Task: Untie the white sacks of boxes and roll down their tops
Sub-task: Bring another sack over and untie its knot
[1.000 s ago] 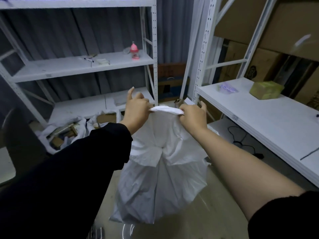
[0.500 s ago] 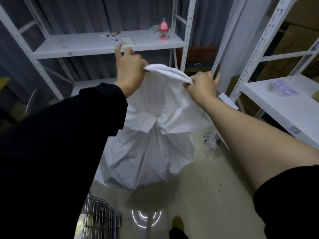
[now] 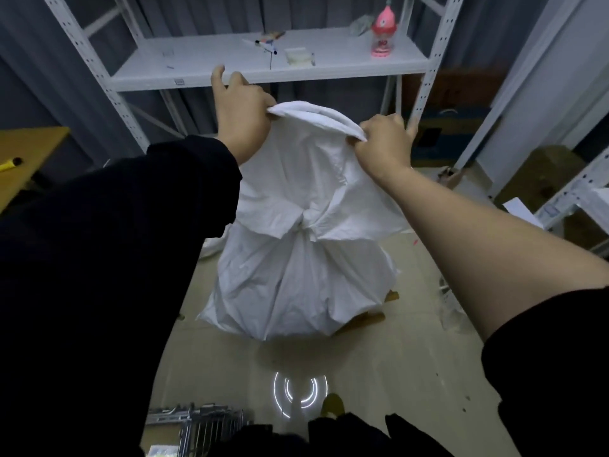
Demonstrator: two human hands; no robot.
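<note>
two hands pinch the sack's folded rim, likely to hoist it off the floor | left hand (image 3: 243, 111) and right hand (image 3: 379, 141) clamped at opposite ends, apart | white sack (image 3: 296, 278) hangs over the floor, bulging, still tied at its neck knot (image 3: 304, 222) | metal shelving (image 3: 211, 69) behind

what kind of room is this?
Probably a stockroom or small warehouse: white slotted metal shelving, cardboard boxes under the racks at right, and a tied white sack on the bare floor.
</note>
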